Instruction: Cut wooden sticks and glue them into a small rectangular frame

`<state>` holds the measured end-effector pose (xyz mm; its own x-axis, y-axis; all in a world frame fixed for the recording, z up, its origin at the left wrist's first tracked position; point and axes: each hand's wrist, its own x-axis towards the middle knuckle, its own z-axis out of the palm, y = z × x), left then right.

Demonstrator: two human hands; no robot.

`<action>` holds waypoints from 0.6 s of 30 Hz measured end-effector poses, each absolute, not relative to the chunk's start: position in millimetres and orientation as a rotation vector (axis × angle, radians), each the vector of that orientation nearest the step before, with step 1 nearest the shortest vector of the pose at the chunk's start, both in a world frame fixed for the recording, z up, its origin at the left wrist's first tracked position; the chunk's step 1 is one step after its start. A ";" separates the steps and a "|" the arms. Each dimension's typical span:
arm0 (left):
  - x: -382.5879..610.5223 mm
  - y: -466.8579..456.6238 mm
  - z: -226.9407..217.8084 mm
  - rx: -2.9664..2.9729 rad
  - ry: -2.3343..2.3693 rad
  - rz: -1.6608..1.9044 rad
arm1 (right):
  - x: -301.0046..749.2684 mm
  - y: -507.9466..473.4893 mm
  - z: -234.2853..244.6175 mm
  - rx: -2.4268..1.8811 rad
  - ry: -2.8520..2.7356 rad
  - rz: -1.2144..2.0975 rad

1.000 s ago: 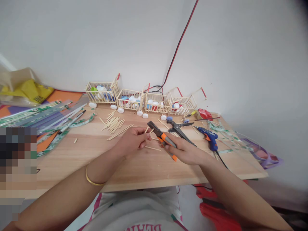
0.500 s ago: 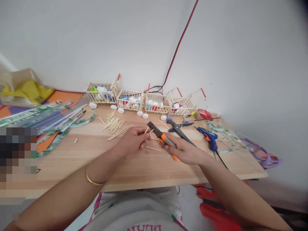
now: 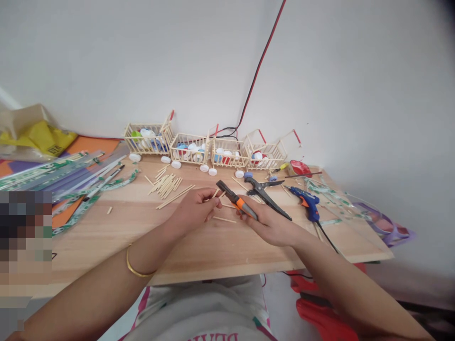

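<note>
My left hand (image 3: 194,208) is closed, pinching thin wooden sticks (image 3: 215,193) between thumb and fingers. My right hand (image 3: 268,221) is wrapped round the orange-and-grey handles of dark-jawed pliers (image 3: 231,193). The jaws lie against the stick ends just right of my left fingertips; whether they bite the wood I cannot tell. Left of my hands lies a pile of short cut sticks (image 3: 166,185), with longer sticks (image 3: 175,197) beside it. A black cutting tool (image 3: 266,195) rests on the table just beyond my right hand.
Several small stick-built carts (image 3: 149,138) stand along the wall, holding coloured caps. A blue glue gun (image 3: 308,204) with a black cord lies at right on the wooden table (image 3: 213,255). Plastic-wrapped strips (image 3: 71,173) and a yellow bag (image 3: 46,137) are at left.
The plier handles have come closer together in my right hand; the lower orange handle has gone into the grip. My left hand keeps its pinch. The whole view has shifted slightly.
</note>
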<state>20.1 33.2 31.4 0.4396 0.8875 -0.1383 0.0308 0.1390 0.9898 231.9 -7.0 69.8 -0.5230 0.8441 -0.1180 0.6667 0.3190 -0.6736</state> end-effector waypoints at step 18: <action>18.5 36.3 30.7 0.904 0.682 0.823 | 268.2 -7.0 59.9 -1.718 -2.431 0.408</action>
<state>18.5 36.3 30.7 0.5162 0.8404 -0.1653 -0.3177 0.3671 0.8742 268.2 -7.0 59.9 -0.3397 0.9395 -0.0436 0.9023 0.3125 -0.2970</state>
